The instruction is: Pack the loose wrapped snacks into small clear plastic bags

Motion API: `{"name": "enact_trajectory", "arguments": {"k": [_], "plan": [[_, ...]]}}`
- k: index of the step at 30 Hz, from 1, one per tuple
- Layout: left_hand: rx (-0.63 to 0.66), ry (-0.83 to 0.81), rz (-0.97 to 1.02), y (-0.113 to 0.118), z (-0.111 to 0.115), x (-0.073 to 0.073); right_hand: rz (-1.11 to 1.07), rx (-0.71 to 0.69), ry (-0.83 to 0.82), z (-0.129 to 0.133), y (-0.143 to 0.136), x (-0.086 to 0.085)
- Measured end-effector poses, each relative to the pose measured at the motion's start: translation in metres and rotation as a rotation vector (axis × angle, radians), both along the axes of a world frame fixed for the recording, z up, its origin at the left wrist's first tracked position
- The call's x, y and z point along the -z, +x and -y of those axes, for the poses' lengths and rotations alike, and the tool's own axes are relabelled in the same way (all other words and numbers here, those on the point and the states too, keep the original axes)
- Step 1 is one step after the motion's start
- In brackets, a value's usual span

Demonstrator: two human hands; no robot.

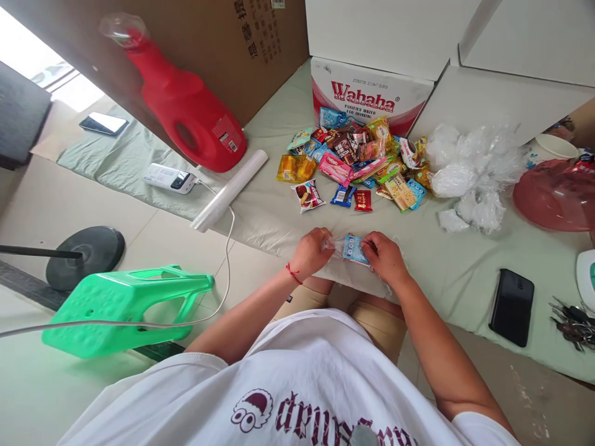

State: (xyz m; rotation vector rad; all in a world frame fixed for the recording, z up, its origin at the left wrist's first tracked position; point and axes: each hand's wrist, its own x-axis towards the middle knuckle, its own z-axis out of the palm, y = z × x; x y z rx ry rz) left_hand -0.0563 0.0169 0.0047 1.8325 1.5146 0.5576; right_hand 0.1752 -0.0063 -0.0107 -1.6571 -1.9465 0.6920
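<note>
At the near edge of the cloth-covered surface, my left hand (314,251) is closed on the gathered end of a clear plastic wrap (335,244). The wrap runs toward a small light-blue packet (354,249) between my hands. My right hand (387,255) pinches the packet's right side, thumb and fingers together, with clear film around it. Just beyond my hands lie a white and brown snack packet (308,196), a dark-blue one (343,195) and a red one (363,200). Behind them is a pile of colourful wrapped snacks (344,148).
A clear film roll (230,191), red jug (190,118) and white power bank (170,178) are left. Crumpled clear plastic (469,167), a black phone (512,308) and keys (575,323) are right. A Wahaha box (369,93) stands behind; a green stool (116,310) is lower left.
</note>
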Motion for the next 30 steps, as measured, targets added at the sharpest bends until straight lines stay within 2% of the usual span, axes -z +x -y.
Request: {"name": "enact_trajectory", "arguments": {"k": [3, 5, 6, 8, 11, 15, 17, 20, 22, 24, 26, 28, 30], "plan": [[-0.109, -0.181, 0.229, 0.004, -0.009, -0.006, -0.012, 0.008, -0.025, -0.001, -0.001, -0.001], [-0.164, -0.225, 0.335, 0.016, -0.013, -0.010, -0.028, 0.014, -0.044, -0.002, -0.002, -0.001], [-0.152, -0.224, 0.347, 0.025, -0.014, -0.012, -0.034, 0.017, -0.053, -0.002, -0.002, -0.001], [-0.027, -0.189, 0.266, 0.044, -0.010, -0.017, -0.041, 0.014, -0.063, -0.003, -0.002, -0.002], [0.188, -0.049, -0.026, 0.066, 0.003, -0.023, -0.093, -0.001, -0.099, -0.007, 0.002, -0.002], [0.322, 0.102, -0.326, 0.071, 0.021, -0.025, -0.307, -0.032, -0.320, -0.021, 0.020, -0.004], [0.368, 0.090, -0.384, 0.069, 0.023, -0.024, -0.327, 0.044, -0.312, -0.029, 0.033, -0.008], [0.377, 0.077, -0.410, 0.069, 0.020, -0.021, -0.164, 0.242, -0.051, -0.035, 0.052, -0.016], [0.369, 0.089, -0.401, 0.070, 0.015, -0.019, -0.044, 0.206, 0.066, -0.033, 0.059, -0.018], [0.356, 0.108, -0.381, 0.071, 0.012, -0.018, 0.064, 0.040, 0.028, -0.026, 0.062, -0.017], [0.332, 0.110, -0.360, 0.073, 0.009, -0.016, 0.196, -0.075, -0.087, -0.016, 0.064, -0.016], [0.302, 0.094, -0.338, 0.074, 0.008, -0.013, 0.313, -0.084, -0.192, -0.006, 0.068, -0.017], [0.235, 0.095, -0.311, 0.074, 0.009, -0.011, 0.338, -0.045, -0.245, 0.001, 0.071, -0.020]]}}
